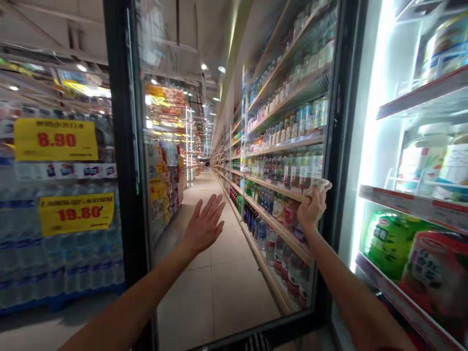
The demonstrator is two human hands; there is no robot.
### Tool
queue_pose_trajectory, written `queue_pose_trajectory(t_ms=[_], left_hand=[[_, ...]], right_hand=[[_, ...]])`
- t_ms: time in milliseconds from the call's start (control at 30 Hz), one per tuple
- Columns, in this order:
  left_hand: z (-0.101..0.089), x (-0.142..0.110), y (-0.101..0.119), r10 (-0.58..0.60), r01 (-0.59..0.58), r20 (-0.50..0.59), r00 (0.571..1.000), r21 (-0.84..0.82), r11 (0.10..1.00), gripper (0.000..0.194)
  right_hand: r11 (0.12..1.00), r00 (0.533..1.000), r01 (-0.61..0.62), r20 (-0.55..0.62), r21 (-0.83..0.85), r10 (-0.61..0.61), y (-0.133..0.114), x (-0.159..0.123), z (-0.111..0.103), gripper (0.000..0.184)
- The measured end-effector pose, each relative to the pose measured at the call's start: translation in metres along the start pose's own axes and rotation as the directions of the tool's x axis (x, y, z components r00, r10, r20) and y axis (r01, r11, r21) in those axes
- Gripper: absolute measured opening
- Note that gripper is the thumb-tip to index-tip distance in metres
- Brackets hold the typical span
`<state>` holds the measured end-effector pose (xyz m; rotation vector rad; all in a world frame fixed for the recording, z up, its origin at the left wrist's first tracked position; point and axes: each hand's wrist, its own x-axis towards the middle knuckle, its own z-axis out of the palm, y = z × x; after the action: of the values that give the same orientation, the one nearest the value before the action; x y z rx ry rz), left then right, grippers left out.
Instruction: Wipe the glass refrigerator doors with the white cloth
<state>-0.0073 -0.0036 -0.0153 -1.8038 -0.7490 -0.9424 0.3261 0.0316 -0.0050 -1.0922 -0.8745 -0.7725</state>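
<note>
A glass cooler door (226,292) in a dark frame stands swung out in front of me. My left hand (204,224) is raised at the middle of the pane, palm toward the glass, fingers stretched out and holding nothing; whether it touches the pane I cannot tell. Up at the right side of the pane, beside the door frame, my right hand (313,207) is closed on a crumpled whitish cloth (321,186). The cloth lies against or very near the glass.
On the right, lit cooler shelves (413,207) hold white bottles (424,156), a green package (391,243) and a red package (435,278). Through or mirrored in the glass run long rows of drinks (288,175). Stacked bottled water (73,263) with yellow price signs (76,214) stands left.
</note>
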Motion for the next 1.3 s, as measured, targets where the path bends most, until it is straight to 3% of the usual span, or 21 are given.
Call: queue_pose_trajectory(t_ms=[67, 100, 133, 167, 233, 267, 300, 367, 400, 433, 500, 600, 667, 767, 867, 967, 1067, 1167, 1233, 1300], left_hand=[[0.001, 0.001, 0.001, -0.015, 0.015, -0.006, 1.0, -0.004, 1.0, 0.058], [0.002, 0.001, 0.001, -0.018, 0.018, -0.009, 1.0, -0.008, 1.0, 0.059], [0.002, 0.0, 0.001, -0.016, 0.016, -0.014, 1.0, -0.012, 1.0, 0.059], [0.003, 0.0, 0.0, -0.011, 0.011, -0.018, 1.0, -0.013, 1.0, 0.06], [0.003, -0.001, -0.001, 0.001, -0.002, -0.016, 1.0, -0.012, 1.0, 0.061], [0.003, -0.002, -0.001, 0.008, -0.008, -0.01, 1.0, -0.013, 1.0, 0.061], [0.003, -0.003, -0.001, 0.013, -0.013, -0.005, 1.0, -0.019, 1.0, 0.061], [0.002, -0.002, 0.001, 0.002, -0.002, -0.012, 1.0, -0.048, 0.999, 0.062], [0.001, 0.0, 0.004, -0.004, 0.003, -0.023, 1.0, -0.074, 0.997, 0.061], [0.001, 0.003, 0.008, -0.004, 0.0, -0.033, 0.999, -0.108, 0.994, 0.061], [0.0, 0.012, 0.018, 0.025, -0.035, -0.053, 0.998, -0.2, 0.979, 0.06], [0.0, 0.03, 0.032, 0.091, -0.113, -0.079, 0.993, -0.345, 0.932, 0.057], [0.003, 0.04, 0.039, 0.096, -0.121, -0.084, 0.992, -0.389, 0.913, 0.054], [0.011, 0.049, 0.046, 0.049, -0.063, -0.049, 0.998, -0.356, 0.932, 0.053], [0.018, 0.056, 0.048, -0.022, 0.016, -0.019, 1.0, -0.264, 0.964, 0.042], [0.012, 0.067, 0.026, -0.056, 0.05, -0.029, 0.998, -0.197, 0.979, 0.034], [-0.007, 0.079, -0.025, -0.129, 0.111, -0.131, 0.983, -0.135, 0.985, 0.043], [-0.023, 0.083, -0.066, -0.276, 0.268, -0.235, 0.932, -0.067, 0.961, 0.059], [-0.021, 0.074, -0.066, -0.272, 0.27, -0.234, 0.934, -0.042, 0.962, 0.06], [-0.011, 0.054, -0.045, -0.12, 0.114, -0.15, 0.981, -0.05, 0.992, 0.055]], right_hand=[[0.989, 0.986, 0.14, 0.089, 0.042, -0.143, -0.015, -0.03, -0.002, 0.044], [0.963, 0.952, 0.256, 0.147, 0.087, -0.267, -0.026, -0.049, -0.004, 0.042], [0.921, 0.894, 0.368, 0.22, 0.13, -0.389, -0.038, -0.068, -0.006, 0.041], [0.851, 0.808, 0.489, 0.271, 0.189, -0.524, -0.048, -0.083, -0.008, 0.039], [0.729, 0.651, 0.628, 0.328, 0.274, -0.684, -0.059, -0.099, -0.011, 0.035], [0.72, 0.638, 0.637, 0.334, 0.277, -0.693, -0.059, -0.098, -0.012, 0.035], [0.761, 0.691, 0.601, 0.32, 0.245, -0.648, -0.056, -0.092, -0.011, 0.036], [0.908, 0.885, 0.397, 0.208, 0.134, -0.417, -0.05, -0.074, -0.005, 0.042], [0.955, 0.947, 0.28, 0.132, 0.103, -0.292, -0.051, -0.065, -0.001, 0.045], [0.974, 0.975, 0.201, 0.079, 0.101, -0.209, -0.056, -0.059, 0.005, 0.048], [0.963, 0.968, 0.218, 0.093, 0.155, -0.234, -0.077, -0.057, 0.015, 0.051], [0.861, 0.86, 0.395, 0.201, 0.32, -0.469, -0.118, -0.079, 0.024, 0.051], [0.812, 0.827, 0.411, 0.204, 0.414, -0.523, -0.134, -0.095, 0.022, 0.05], [0.816, 0.842, 0.357, 0.222, 0.455, -0.492, -0.126, -0.103, 0.008, 0.044], [0.883, 0.879, 0.306, 0.252, 0.357, -0.406, -0.1, -0.092, -0.002, 0.041], [0.949, 0.928, 0.233, 0.242, 0.212, -0.282, -0.08, -0.081, 0.0, 0.041], [0.956, 0.926, 0.252, 0.25, 0.148, -0.283, -0.073, -0.083, 0.007, 0.042], [0.956, 0.922, 0.264, 0.256, 0.132, -0.29, -0.074, -0.093, 0.009, 0.043], [0.962, 0.928, 0.242, 0.26, 0.126, -0.268, -0.076, -0.099, 0.007, 0.044], [0.962, 0.927, 0.241, 0.265, 0.127, -0.267, -0.078, -0.101, 0.006, 0.044]])
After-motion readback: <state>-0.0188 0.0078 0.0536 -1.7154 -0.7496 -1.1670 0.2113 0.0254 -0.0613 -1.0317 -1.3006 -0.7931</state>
